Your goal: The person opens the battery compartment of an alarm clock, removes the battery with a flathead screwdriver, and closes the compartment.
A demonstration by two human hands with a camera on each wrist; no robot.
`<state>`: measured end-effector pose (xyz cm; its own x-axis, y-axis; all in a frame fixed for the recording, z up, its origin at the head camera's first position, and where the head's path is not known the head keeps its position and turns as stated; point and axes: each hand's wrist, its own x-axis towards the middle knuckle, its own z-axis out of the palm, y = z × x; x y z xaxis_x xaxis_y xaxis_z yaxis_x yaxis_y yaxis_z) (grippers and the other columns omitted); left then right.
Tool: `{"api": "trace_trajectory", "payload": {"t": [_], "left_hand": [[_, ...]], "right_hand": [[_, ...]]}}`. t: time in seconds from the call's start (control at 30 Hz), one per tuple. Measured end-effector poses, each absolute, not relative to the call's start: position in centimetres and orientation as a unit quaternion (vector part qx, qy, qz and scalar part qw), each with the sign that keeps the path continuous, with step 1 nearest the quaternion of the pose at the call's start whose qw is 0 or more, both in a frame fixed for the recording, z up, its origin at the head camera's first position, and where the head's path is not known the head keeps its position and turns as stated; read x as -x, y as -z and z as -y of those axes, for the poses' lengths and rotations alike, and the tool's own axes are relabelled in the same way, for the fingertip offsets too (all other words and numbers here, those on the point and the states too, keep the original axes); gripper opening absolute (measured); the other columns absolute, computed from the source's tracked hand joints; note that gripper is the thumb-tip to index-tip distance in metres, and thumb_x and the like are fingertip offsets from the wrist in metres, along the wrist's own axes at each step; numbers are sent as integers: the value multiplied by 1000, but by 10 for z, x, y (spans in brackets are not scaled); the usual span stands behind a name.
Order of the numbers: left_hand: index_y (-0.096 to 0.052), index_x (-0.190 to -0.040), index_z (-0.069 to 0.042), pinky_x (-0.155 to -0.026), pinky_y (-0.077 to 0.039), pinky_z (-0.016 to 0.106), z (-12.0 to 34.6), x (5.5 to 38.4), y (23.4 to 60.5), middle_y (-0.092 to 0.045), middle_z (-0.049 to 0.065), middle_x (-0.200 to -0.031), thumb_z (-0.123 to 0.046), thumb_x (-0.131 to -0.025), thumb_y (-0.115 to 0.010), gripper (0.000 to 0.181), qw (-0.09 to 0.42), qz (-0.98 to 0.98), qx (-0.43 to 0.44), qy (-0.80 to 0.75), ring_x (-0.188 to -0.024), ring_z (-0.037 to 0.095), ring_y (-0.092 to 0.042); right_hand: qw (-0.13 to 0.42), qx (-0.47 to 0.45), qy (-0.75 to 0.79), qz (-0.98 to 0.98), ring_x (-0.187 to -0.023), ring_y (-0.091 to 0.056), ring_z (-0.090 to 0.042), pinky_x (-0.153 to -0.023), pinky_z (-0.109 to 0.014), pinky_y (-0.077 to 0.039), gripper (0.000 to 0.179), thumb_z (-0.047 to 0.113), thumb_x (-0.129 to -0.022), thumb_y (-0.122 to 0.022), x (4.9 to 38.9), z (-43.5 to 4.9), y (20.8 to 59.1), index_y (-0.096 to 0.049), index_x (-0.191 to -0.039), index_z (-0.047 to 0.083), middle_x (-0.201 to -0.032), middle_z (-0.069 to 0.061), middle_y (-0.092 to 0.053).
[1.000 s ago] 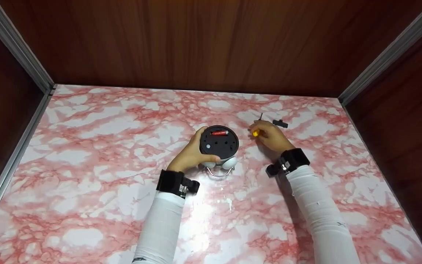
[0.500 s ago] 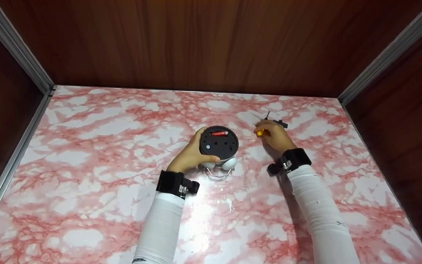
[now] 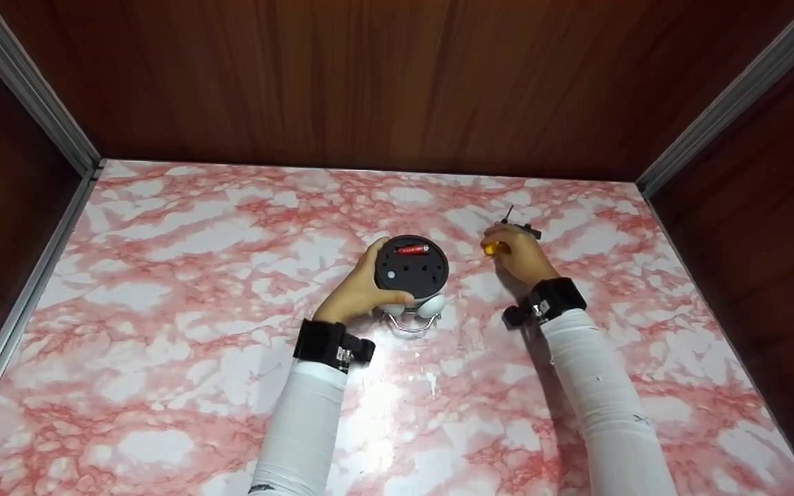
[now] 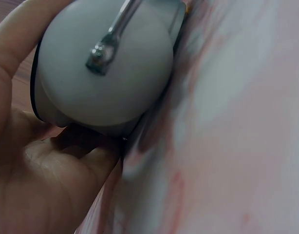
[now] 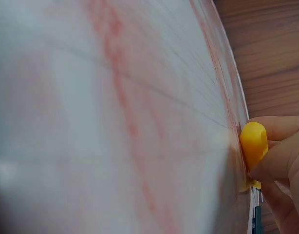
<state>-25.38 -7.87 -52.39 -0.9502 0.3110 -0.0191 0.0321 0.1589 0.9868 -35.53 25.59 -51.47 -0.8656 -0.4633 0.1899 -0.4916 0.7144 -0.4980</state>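
Note:
A twin-bell alarm clock (image 3: 411, 281) lies face down, its black back turned up. One red battery (image 3: 411, 249) sits in the slot of that back. My left hand (image 3: 362, 288) grips the clock from the left, thumb across its lower rim near the bells. In the left wrist view a white bell (image 4: 105, 63) and the metal handle's end fill the top. My right hand (image 3: 520, 252) pinches a screwdriver by its yellow handle (image 5: 254, 141), low over the table; its thin shaft (image 3: 510, 212) points away to the back. The fingers partly cover the handle.
Just beyond the right hand lies a small black cover piece (image 3: 533, 233), partly behind the fingers. The pink-and-white marbled table (image 3: 163, 344) is bounded by brown wood-grain panels (image 3: 369, 83) at the back and both sides.
The right hand has moved slightly right with the screwdriver, closer to the black cover piece, and the handle has tipped lower. The left hand and clock have stayed put.

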Motion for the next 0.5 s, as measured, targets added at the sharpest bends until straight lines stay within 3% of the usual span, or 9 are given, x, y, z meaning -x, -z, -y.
{"api": "trace_trajectory", "payload": {"t": [0.5], "left_hand": [[-18, -162, -13, -117, -27, 47, 79, 252, 522, -31, 8, -161, -23, -70, -95, 121, 109, -758, -115, -632, -139, 26, -38]], "right_hand": [[31, -243, -295, 924, -129, -51, -40, -107, -50, -43, 28, -14, -91, -60, 353, -257, 515, -73, -114, -5, -132, -24, -59]]}}
